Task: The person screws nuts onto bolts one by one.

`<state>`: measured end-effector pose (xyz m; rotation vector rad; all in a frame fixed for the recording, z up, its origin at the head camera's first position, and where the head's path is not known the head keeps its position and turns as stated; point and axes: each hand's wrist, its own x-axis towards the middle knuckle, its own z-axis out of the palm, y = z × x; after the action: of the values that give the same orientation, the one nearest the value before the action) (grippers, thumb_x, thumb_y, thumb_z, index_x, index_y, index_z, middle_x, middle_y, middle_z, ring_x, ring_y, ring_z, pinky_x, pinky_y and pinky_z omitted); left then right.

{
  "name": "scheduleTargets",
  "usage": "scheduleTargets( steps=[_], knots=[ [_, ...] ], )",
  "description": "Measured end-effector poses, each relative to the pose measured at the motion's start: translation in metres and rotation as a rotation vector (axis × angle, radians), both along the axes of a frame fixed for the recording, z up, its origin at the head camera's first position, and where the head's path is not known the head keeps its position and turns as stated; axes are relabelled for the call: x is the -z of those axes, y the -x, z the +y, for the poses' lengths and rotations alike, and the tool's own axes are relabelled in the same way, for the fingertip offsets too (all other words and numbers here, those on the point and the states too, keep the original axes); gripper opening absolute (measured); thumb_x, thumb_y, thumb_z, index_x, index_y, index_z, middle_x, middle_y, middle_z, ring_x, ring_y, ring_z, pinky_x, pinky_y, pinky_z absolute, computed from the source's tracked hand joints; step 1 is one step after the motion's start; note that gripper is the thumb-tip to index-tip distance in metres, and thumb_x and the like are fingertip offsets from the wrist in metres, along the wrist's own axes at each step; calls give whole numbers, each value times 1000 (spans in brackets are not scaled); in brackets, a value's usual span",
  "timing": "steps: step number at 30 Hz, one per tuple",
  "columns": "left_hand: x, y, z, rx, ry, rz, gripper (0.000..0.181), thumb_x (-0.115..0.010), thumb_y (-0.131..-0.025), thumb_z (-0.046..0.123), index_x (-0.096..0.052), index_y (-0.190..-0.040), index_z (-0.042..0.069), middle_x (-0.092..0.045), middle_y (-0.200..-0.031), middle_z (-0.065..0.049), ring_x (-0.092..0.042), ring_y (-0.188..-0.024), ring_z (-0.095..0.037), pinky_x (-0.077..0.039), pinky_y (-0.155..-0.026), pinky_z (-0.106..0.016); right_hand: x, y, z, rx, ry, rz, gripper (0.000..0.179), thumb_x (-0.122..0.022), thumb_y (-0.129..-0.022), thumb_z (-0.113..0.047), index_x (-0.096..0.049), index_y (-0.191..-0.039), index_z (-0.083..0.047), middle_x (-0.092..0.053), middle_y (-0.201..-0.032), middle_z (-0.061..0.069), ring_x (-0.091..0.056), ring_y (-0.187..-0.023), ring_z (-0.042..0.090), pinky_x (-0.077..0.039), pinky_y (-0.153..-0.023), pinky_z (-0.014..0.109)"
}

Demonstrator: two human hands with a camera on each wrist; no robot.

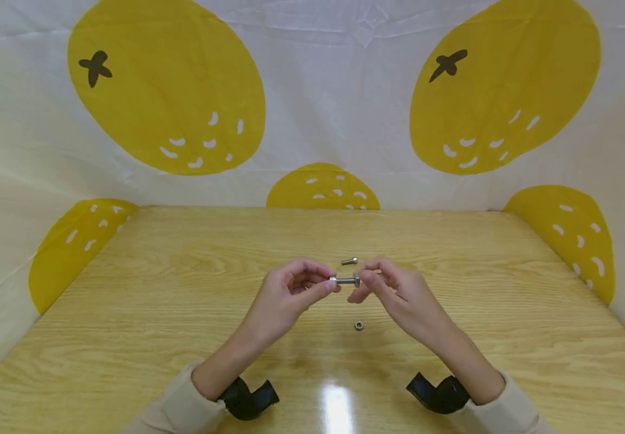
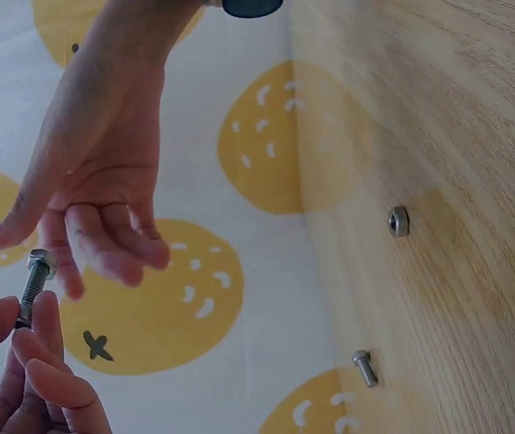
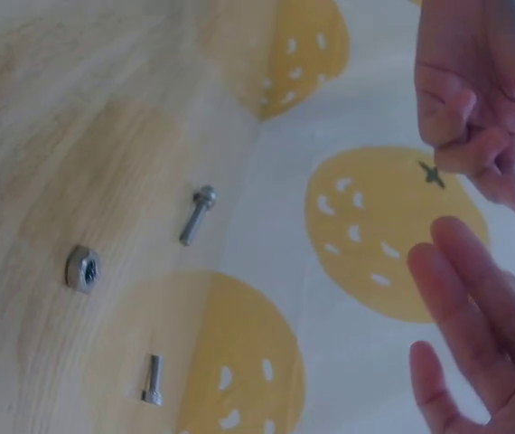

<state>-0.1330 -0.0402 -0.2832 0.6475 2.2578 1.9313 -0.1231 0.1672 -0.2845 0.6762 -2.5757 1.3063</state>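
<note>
L grip (image 1: 285,292) pinching bolt (image 1: 346,281), R grip (image 1: 405,295) spread, nr nut (image 1: 357,281) on bolt's R end. Counter (image 1: 155,289): 2nd nut (image 1: 359,330) near, screw (image 1: 348,261) far.

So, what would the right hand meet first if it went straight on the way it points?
Probably the nut on the end of the bolt pinched by the left hand. The right hand looks very close to it, though the exact gap is hard to judge.

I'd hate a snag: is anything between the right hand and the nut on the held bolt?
Nothing visible: the right hand is close by the nut on the bolt that the left hand pinches. The loose nut lies aside, below.
</note>
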Motion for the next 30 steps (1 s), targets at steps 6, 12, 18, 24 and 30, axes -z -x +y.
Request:
scheduleTargets(
  steps=[6, 12, 18, 24, 30],
  knots=[
    [0, 1, -1, -28, 15, -3, 20, -65, -87, 19, -64, -103, 6, -67, -92, -10, -62, -79, -16, -47, -65, -22, -1, -1, 3, -40, -7, 138, 26, -69, -84, -13, -56, -107, -12, -71, -93, -5, -66, -91, 8, -50, -81, 30],
    [0, 1, -1, -24, -4, 1, 21, -65, -87, 18, -64, -104, 5, -67, -92, -10, -61, -79, -16, -47, -64, -22, 1, 0, 1, -47, 1, 203, 18, -68, -83, -7, -61, -99, -10, -72, -91, -3, -68, -89, 10, -53, -78, 30],
    [2, -1, 0, -13, -33, -11, 21, -65, -87, 17, -63, -104, 4, -67, -94, -11, -62, -80, -16, -47, -65, -21, 2, 0, -1, -57, -2, 133, 7, -55, -93, -13, -62, -91, -14, -72, -83, -8, -66, -90, 8, -50, -72, 26],
    [4, -3, 4, -28, -35, -24, 21, -66, -87, 17, -64, -103, 5, -67, -96, -11, -63, -83, -16, -49, -67, -21, 3, 2, -3, 1, -38, 37, 30, -41, -100, -23, -62, -80, -17, -69, -73, -11, -55, -66, 5, -42, -59, 23],
    [4, -5, 4, -58, -31, -45, 22, -67, -86, 18, -63, -104, 4, -68, -94, -10, -63, -83, -16, -49, -69, -22, 1, 1, 2, -11, -43, 36, 11, -52, -96, -23, -58, -101, -16, -69, -86, -7, -64, -83, 7, -48, -69, 28]
  ],
)
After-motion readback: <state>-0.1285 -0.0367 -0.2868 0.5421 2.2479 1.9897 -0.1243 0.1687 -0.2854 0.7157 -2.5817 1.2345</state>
